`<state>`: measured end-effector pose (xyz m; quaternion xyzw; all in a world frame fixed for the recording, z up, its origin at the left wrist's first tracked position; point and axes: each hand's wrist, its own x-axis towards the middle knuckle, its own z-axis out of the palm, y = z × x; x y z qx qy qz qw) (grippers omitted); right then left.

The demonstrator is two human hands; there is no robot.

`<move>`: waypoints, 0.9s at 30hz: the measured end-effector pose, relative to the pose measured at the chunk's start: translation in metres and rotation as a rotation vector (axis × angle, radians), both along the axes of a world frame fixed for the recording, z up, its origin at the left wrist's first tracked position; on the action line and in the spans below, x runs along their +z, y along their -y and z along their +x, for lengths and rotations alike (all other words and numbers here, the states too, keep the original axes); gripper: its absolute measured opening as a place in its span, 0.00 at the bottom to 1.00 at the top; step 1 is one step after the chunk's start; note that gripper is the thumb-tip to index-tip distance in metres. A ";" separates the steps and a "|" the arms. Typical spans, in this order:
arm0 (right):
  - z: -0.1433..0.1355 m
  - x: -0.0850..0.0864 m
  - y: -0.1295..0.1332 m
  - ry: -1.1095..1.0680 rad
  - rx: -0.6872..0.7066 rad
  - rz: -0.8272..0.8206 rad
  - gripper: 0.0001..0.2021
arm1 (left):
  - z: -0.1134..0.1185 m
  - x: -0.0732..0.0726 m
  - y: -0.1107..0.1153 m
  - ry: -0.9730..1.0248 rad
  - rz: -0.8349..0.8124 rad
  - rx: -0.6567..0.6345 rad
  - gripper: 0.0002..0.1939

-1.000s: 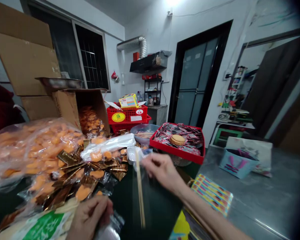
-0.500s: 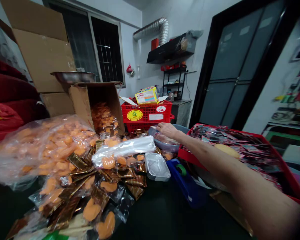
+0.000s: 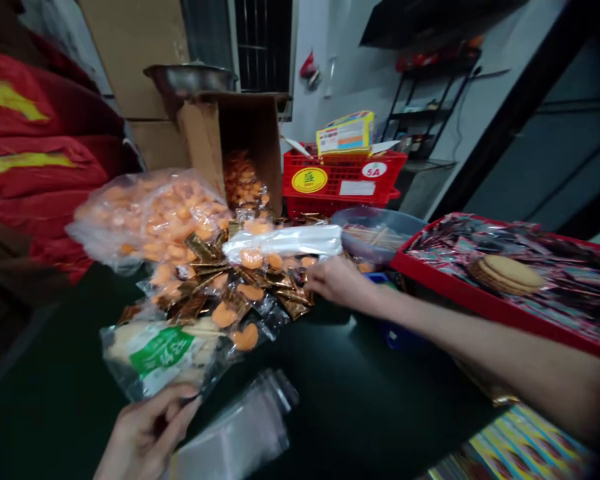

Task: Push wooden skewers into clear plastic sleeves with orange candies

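Observation:
At the lower left, my left hand is closed in a pinch at the near edge of a clear packet with a green label and pale contents. What its fingertips hold is not clear. Beside it lies a stack of clear plastic bags. My right hand reaches to the right end of a pile of gold-brown sachets, fingers curled downward and closed. Whatever is in them is hidden and blurred. Orange pieces in clear wrap lie among the sachets. Just behind this hand is a bundle of white plastic film.
A red box of dark sachets carries round, pale biscuits. A bluish bowl with thin sticks stands before a red basket. A blue tape dispenser is partly behind my right arm. Colourful printed packs lie at lower right.
My right hand has moved from the bluish bowl left and nearer, to the sachet pile, covering where the foil tray stood. The view has tilted down, and my left hand has come into sight.

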<state>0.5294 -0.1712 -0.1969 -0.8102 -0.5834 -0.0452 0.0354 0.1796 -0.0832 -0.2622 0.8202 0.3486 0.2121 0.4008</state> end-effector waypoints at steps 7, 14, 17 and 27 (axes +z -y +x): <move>-0.131 -0.045 -0.003 -0.116 0.323 -0.065 0.14 | -0.023 0.005 0.021 0.049 0.226 -0.131 0.11; -0.180 -0.039 -0.074 -0.081 0.242 -0.202 0.08 | -0.060 0.004 0.010 -0.023 0.378 0.035 0.10; -0.188 -0.050 -0.097 -0.068 0.209 -0.248 0.11 | -0.061 0.003 -0.004 -0.040 0.440 0.003 0.10; -0.189 -0.062 -0.116 -0.333 0.214 -0.117 0.12 | -0.066 0.014 -0.026 -0.039 0.359 -0.066 0.11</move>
